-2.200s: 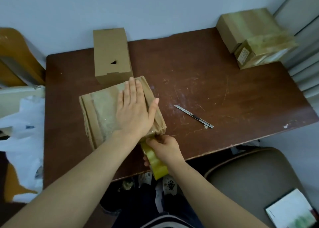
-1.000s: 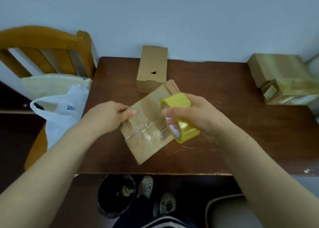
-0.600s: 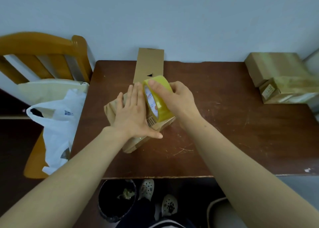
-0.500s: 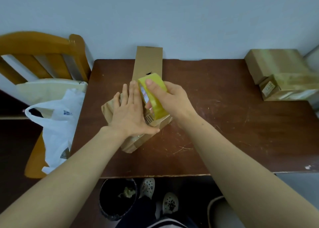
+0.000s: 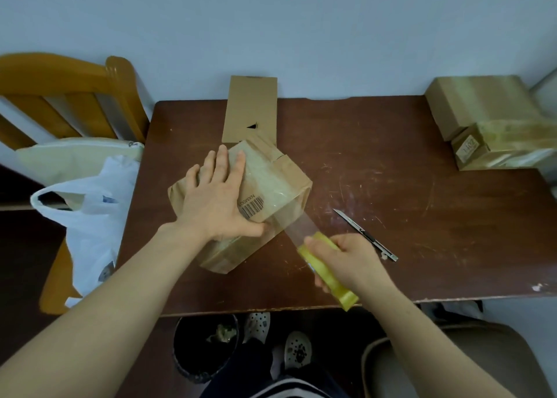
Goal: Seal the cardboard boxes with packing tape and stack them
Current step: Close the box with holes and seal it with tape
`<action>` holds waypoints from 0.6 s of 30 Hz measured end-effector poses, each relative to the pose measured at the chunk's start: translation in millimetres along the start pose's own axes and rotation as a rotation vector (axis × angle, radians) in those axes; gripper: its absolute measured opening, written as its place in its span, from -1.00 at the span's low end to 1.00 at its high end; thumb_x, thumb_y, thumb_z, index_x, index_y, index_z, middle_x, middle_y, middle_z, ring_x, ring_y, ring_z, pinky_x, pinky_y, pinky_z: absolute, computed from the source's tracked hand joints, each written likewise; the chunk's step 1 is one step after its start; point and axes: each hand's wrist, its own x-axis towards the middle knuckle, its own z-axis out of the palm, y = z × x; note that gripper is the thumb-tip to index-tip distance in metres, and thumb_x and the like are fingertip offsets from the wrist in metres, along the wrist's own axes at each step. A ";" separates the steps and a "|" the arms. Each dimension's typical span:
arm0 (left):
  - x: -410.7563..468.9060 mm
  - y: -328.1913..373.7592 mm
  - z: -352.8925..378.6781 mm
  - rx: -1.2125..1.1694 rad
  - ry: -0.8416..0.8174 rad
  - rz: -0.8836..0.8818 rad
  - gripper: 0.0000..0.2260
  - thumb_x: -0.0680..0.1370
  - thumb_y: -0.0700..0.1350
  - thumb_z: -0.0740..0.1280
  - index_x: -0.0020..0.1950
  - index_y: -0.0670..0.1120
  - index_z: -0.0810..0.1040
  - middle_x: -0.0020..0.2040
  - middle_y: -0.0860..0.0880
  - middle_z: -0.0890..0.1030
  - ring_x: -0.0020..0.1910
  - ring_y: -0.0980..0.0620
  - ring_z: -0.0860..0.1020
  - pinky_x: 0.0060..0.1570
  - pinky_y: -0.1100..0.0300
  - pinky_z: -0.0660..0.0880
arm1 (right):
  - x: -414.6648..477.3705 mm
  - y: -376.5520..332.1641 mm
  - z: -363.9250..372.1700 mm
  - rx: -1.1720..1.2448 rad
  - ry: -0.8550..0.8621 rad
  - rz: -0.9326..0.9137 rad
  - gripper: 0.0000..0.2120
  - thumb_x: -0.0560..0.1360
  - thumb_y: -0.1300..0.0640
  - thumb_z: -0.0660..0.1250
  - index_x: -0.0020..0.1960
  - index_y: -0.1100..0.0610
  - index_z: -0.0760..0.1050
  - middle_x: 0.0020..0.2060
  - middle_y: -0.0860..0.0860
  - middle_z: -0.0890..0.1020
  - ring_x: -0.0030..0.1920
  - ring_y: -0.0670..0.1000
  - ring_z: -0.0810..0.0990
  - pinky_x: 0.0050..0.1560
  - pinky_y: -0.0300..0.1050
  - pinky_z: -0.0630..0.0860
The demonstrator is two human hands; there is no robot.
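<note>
A worn cardboard box (image 5: 271,174) with a barcode label lies on the brown table (image 5: 376,186), partly covered in clear tape. My left hand (image 5: 215,200) presses flat on its top, fingers straight. My right hand (image 5: 346,262) grips a yellow roll of packing tape (image 5: 327,274) near the table's front edge. A clear strip of tape (image 5: 297,227) stretches from the roll up to the box's right edge.
A box cutter (image 5: 366,235) lies right of the tape roll. A tall plain box (image 5: 250,108) stands at the back. Two taped boxes (image 5: 488,120) sit stacked at the back right. A wooden chair (image 5: 60,96) with a white plastic bag (image 5: 90,213) is on the left.
My right hand has pulled the tape roll from the top of the box down to the front right, drawing a strip out. My left hand stays flat on the box.
</note>
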 end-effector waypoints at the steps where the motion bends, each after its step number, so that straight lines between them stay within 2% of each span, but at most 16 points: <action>1: 0.5 0.1 -0.3 0.006 -0.010 0.008 0.21 0.13 0.56 0.20 0.51 0.03 -0.37 0.55 -0.13 -0.29 0.52 -0.12 -0.26 0.46 -0.13 -0.18 | 10.8 5.3 4.6 -0.046 -0.002 0.033 -0.60 0.53 -0.14 0.29 -0.27 0.17 0.54 -0.49 0.07 0.65 -0.51 0.02 0.59 -0.25 -0.03 0.63; 5: 0.9 0.7 -6.0 0.024 -0.120 -0.007 0.25 0.14 0.55 0.28 0.50 0.03 -0.41 0.52 -0.15 -0.38 0.49 -0.14 -0.36 0.44 -0.15 -0.27 | 49.9 3.8 19.4 -0.157 -0.036 0.109 -0.56 0.53 -0.18 0.24 -0.04 0.24 0.50 -0.50 0.02 0.65 -0.54 -0.03 0.60 -0.21 -0.09 0.63; 7: 4.8 4.2 -14.1 -0.040 -0.184 -0.043 0.27 0.07 0.63 0.15 0.52 0.02 -0.36 0.52 -0.14 -0.39 0.48 -0.13 -0.39 0.40 -0.15 -0.35 | 61.9 -1.1 23.7 -0.142 -0.053 0.132 -0.60 0.52 -0.16 0.25 -0.06 0.21 0.47 -0.48 0.04 0.66 -0.52 0.00 0.61 -0.14 -0.03 0.64; 9: 18.7 14.4 -20.7 -0.182 -0.090 -0.107 0.20 0.12 0.69 -0.11 0.55 -0.01 -0.25 0.54 -0.11 -0.30 0.51 -0.09 -0.33 0.37 -0.09 -0.39 | 70.5 -5.6 26.5 -0.128 -0.061 0.127 -0.64 0.51 -0.13 0.26 -0.09 0.19 0.48 -0.48 0.06 0.66 -0.52 0.01 0.61 -0.13 0.00 0.65; 11: 34.3 31.6 -19.2 -0.237 0.052 -0.145 0.04 0.29 0.60 -0.29 0.56 -0.07 -0.23 0.56 -0.09 -0.26 0.52 -0.05 -0.28 0.38 -0.05 -0.38 | 75.5 -8.4 30.2 -0.111 -0.064 0.116 -0.65 0.50 -0.11 0.27 -0.07 0.20 0.48 -0.49 0.08 0.65 -0.54 0.02 0.59 -0.16 0.00 0.64; 14: 47.4 48.9 -4.8 -0.114 0.126 -0.161 -0.15 0.47 0.43 -0.29 0.54 -0.15 -0.25 0.56 -0.13 -0.24 0.53 -0.03 -0.25 0.47 0.00 -0.29 | 81.4 -10.8 35.0 -0.073 -0.060 0.115 -0.62 0.50 -0.10 0.28 -0.04 0.25 0.49 -0.49 0.09 0.65 -0.54 0.03 0.59 -0.19 -0.02 0.64; 18: 48.0 48.3 1.3 -0.077 0.150 -0.174 -0.19 0.48 0.38 -0.34 0.53 -0.18 -0.28 0.55 -0.15 -0.26 0.53 -0.05 -0.26 0.43 0.04 -0.34 | 84.7 -7.6 37.5 -0.040 -0.055 0.109 -0.66 0.49 -0.08 0.30 -0.09 0.23 0.49 -0.50 0.10 0.64 -0.55 0.05 0.59 -0.23 -0.03 0.62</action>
